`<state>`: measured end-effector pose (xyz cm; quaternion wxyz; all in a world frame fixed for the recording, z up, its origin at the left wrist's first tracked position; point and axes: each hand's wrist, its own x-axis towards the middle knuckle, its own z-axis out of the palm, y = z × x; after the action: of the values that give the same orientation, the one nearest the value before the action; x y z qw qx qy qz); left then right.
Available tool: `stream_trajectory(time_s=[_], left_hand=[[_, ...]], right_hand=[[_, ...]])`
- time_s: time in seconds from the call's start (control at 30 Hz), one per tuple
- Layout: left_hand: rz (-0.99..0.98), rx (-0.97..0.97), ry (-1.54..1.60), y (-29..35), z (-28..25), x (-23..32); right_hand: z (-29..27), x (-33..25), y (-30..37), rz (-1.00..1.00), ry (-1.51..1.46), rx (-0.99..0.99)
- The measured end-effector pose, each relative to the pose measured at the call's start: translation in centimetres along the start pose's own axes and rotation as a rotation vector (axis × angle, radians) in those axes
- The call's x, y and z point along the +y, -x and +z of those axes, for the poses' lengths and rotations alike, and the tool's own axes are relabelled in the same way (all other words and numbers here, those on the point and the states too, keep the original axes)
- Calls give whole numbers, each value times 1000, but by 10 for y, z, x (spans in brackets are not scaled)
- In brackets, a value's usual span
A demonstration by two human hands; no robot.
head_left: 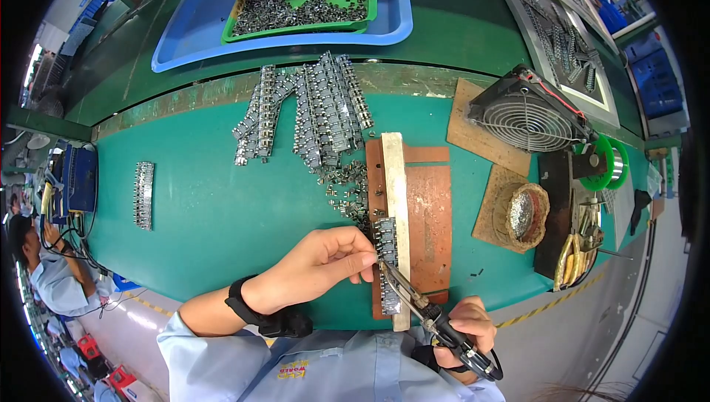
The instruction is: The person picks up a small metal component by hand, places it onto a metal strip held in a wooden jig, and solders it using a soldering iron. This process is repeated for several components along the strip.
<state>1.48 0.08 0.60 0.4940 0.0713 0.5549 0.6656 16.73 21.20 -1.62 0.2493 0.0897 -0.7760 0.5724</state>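
Observation:
My right hand (471, 328) is wrapped round the black handle of a soldering iron (452, 335). The iron slants up and left, its metal tip reaching a strip of small circuit boards (387, 235). That strip lies along a pale wooden bar (396, 180) on a reddish-brown board (429, 217). Thumb and forefinger of my left hand (325, 261) are pinched together right at the strip, close to the iron's tip. Whatever they hold is too small to make out. A heap of small metal parts (344, 180) lies just left of the brown board.
More board strips (325, 113) are piled beyond, and a single strip (143, 195) lies left. A blue tray (174, 47) bears a green tray (373, 2) of tiny parts. At right are a fan (526, 117), a round solder-stained dish (526, 217) and a solder wire spool (617, 164).

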Motion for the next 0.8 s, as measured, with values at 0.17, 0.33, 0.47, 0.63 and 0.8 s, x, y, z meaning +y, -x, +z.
stream_trajectory(time_s=[0.17, 0.33, 0.47, 0.63, 0.8], left_hand=[[-5, 3, 4, 0, 0, 0], [-3, 10, -15, 0, 0, 1], [6, -7, 11, -1, 1, 1], [8, -8, 9, -1, 0, -1], [26, -12, 8, 0, -1, -3]], right_hand=[[1, 3, 0, -61, 32, -4], [-6, 1, 0, -31, 48, -143], [2, 6, 33, 118, -41, 396], [-7, 9, 25, 240, 290, 622], [-3, -1, 14, 375, 297, 561]])
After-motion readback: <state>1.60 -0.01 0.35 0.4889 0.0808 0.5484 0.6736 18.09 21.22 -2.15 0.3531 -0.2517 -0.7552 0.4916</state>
